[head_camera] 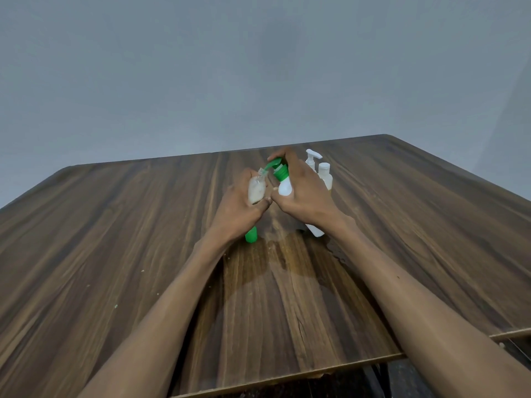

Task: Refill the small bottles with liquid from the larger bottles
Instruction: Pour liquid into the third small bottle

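Gripping small clear bottle (256,191) in left hand (240,208), fingers curled round it, above table (115,239). Right hand (301,193) clutching white bottle (285,187), green flip cap (280,168) open, tilted at small bottle's mouth. Green cap (251,234), pump bottle (311,160) on table.

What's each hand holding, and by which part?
Left hand grips the small clear bottle round its body. Right hand grips the white bottle with the green flip cap round its body, below the cap.
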